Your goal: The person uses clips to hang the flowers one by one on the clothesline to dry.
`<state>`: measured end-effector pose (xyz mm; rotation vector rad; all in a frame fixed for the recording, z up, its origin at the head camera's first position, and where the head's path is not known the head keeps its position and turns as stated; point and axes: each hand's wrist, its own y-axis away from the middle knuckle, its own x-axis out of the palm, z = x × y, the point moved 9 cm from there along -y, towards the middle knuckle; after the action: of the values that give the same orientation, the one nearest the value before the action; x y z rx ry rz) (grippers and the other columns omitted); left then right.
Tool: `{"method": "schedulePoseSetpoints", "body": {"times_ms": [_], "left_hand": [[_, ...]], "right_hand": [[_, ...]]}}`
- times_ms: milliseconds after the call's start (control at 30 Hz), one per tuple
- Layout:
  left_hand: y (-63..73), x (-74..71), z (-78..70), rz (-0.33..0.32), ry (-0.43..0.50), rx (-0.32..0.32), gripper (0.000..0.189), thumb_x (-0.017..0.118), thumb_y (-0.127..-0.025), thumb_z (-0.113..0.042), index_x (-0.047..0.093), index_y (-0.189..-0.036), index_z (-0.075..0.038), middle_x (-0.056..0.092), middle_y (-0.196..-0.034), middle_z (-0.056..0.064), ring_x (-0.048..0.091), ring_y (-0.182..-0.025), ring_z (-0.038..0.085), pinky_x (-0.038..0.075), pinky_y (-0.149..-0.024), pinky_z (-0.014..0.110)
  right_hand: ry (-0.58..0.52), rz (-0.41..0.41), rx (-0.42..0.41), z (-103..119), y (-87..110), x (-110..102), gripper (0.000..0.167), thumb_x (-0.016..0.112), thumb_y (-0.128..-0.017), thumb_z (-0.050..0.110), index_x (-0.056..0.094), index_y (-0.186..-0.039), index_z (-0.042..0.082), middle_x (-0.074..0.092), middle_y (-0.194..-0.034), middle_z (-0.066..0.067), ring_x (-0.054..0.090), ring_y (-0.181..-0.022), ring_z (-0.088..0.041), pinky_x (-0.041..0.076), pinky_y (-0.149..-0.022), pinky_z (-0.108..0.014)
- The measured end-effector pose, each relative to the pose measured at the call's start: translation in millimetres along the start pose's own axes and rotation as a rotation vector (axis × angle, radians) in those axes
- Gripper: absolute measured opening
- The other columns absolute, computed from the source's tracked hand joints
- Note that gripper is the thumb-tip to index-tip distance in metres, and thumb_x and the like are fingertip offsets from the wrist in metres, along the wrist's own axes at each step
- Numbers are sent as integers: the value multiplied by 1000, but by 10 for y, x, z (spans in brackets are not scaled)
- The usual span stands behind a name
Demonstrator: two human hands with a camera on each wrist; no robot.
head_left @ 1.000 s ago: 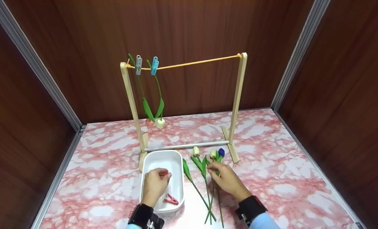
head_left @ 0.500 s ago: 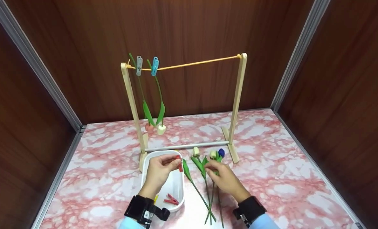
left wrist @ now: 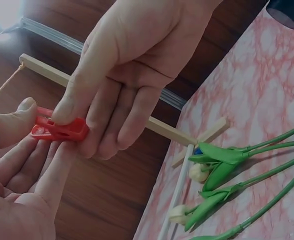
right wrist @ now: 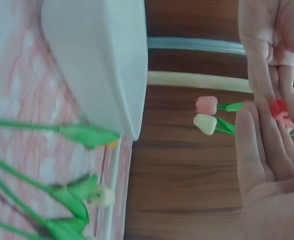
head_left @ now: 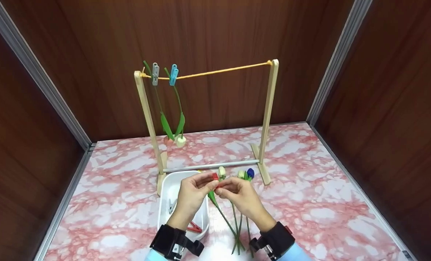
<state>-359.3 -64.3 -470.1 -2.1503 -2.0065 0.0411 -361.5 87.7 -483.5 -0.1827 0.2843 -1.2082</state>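
Both hands meet above the loose tulips, holding a red clothespin (left wrist: 62, 131) between them. My left hand (head_left: 193, 191) pinches one end between thumb and fingers, over the right rim of the white tub (head_left: 160, 214). At the other end, the thumb and fingers of my right hand (head_left: 245, 197) grip it too. Under the hands lie artificial tulips with long green stems, among them a cream tulip (head_left: 222, 171) and a blue tulip (head_left: 250, 172); the hands partly cover them. Inside the tub are another red clothespin (head_left: 195, 227) and a grey clothespin (head_left: 171, 206).
Behind stands a wooden frame (head_left: 268, 116) with an orange cord (head_left: 219, 72) across its top. A pink tulip (right wrist: 206, 105) and a white tulip (right wrist: 205, 124) hang head down from it by a grey peg (head_left: 155, 74) and a blue peg (head_left: 173, 75). Brown panels surround the table.
My left hand has lifted the red clothespin out of the tub and carried it right. My right hand has left the tulips, moved slightly left and taken hold of the clothespin.
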Motion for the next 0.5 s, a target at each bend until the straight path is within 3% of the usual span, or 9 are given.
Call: {"method": "schedulePoseSetpoints", "body": {"times_ms": [133, 267, 500], "left_hand": [[-15, 20, 32, 22, 88, -20, 37, 81, -94, -7, 71, -127, 8, 74, -118, 20, 72, -108, 21, 56, -93, 28], [-21, 9, 69, 18, 150, -55, 36, 81, -95, -8, 72, -126, 7, 75, -116, 18, 72, -107, 19, 56, -94, 29], [-21, -17, 54, -17, 141, -57, 34, 84, -92, -7, 75, -121, 6, 77, -110, 16, 73, -103, 19, 57, -91, 29]], "right_hand": [[-74, -21, -4, 3, 5, 20, 19, 73, -98, 0, 71, -114, -10, 76, -104, -23, 76, -92, -23, 63, -82, -39], [-78, -25, -7, -2, -2, 41, 19, 75, -98, 2, 72, -113, -9, 76, -103, -22, 76, -92, -24, 64, -81, -40], [-106, -44, 12, -38, 0, 36, 18, 75, -98, 1, 70, -111, -11, 75, -102, -24, 76, -91, -24, 64, -81, -39]]}}
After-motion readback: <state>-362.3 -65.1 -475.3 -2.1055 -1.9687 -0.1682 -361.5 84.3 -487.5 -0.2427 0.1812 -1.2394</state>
